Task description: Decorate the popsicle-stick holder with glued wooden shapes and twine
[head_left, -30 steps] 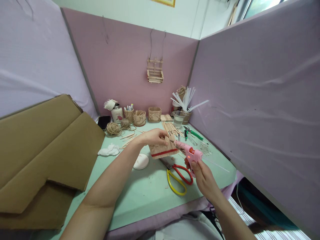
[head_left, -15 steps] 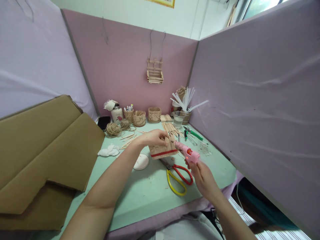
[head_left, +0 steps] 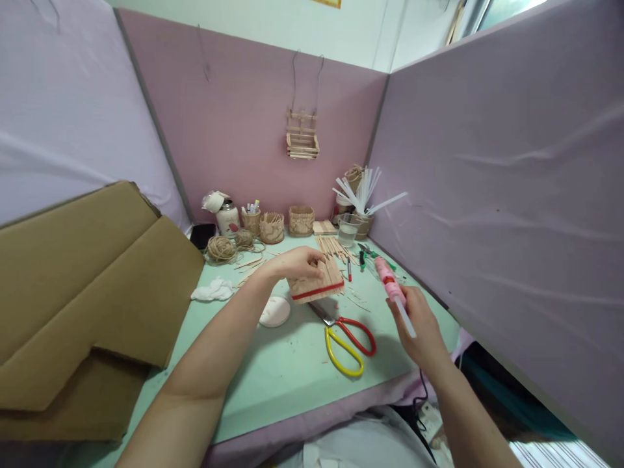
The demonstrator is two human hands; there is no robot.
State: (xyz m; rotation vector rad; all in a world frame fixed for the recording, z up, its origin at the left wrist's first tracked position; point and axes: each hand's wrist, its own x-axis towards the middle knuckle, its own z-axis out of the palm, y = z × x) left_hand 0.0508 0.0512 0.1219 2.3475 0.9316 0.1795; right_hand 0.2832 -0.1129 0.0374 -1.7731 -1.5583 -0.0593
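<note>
Your workpiece is the red-banded craft-stick piece (head_left: 319, 286), at mid-table just beyond the yellow-and-red-handled scissors (head_left: 330, 321), tilted, banded edge towards you. Your left hand (head_left: 305, 263) has it pinched near the far edge, thumb and fingers closed on the wood. Handling, my read: light, stiff along the sticks, dry and not slippery. Weak spots are the seams; thin slats could split or peel if you squeeze or twist. Take hold across several sticks, near the edge, and keep fingers off any fresh glue. Can't tell from here whether it's a flat panel or one wall of a container; your hand hides the far part.

Right hand (head_left: 414, 315) is wrapped around the pink hot-glue gun (head_left: 389, 278), grip closed round the handle. Trigger finger is out of sight. Gun should be light, rigid plastic; handle is the place to hold it, nozzle likely hot. Nozzle points away from you, apart from the wood; translucent glue stick (head_left: 406, 318) pokes out the back towards you.

Pose: left forearm reaches long across the green tabletop (head_left: 263, 383), wrist bent down over the piece. Right forearm comes up from lower right, hand raised near the table's right side.
</note>
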